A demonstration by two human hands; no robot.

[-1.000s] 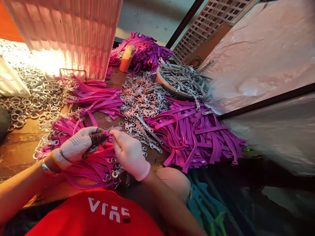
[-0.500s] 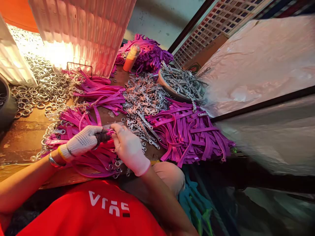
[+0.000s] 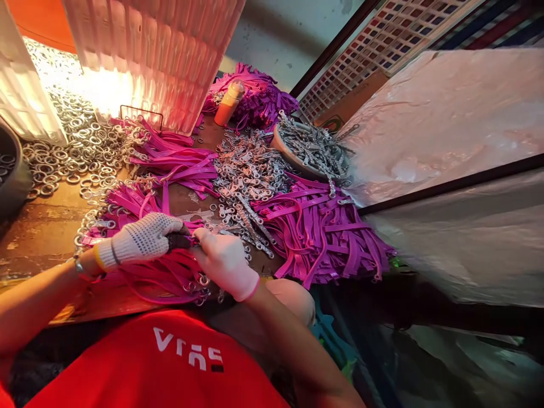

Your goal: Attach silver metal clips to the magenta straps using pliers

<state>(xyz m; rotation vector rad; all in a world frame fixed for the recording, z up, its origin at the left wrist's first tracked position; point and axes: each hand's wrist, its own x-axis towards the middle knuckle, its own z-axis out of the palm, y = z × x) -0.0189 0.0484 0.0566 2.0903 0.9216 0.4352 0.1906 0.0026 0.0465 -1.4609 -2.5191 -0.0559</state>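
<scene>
Gloved hands meet over the purple straps [image 3: 170,272]: my left hand [image 3: 142,241] stays clamped on a strap end while my right hand [image 3: 223,262], now lower, pinches it at the workbench [image 3: 38,238] edge.

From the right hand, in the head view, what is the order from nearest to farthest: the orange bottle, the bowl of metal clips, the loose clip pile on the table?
1. Clip pile: just beyond the right hand, at mid table.
2. Bowl: farther back, to the right.
3. Orange bottle: farthest, at the back by the purple strap heap.
</scene>
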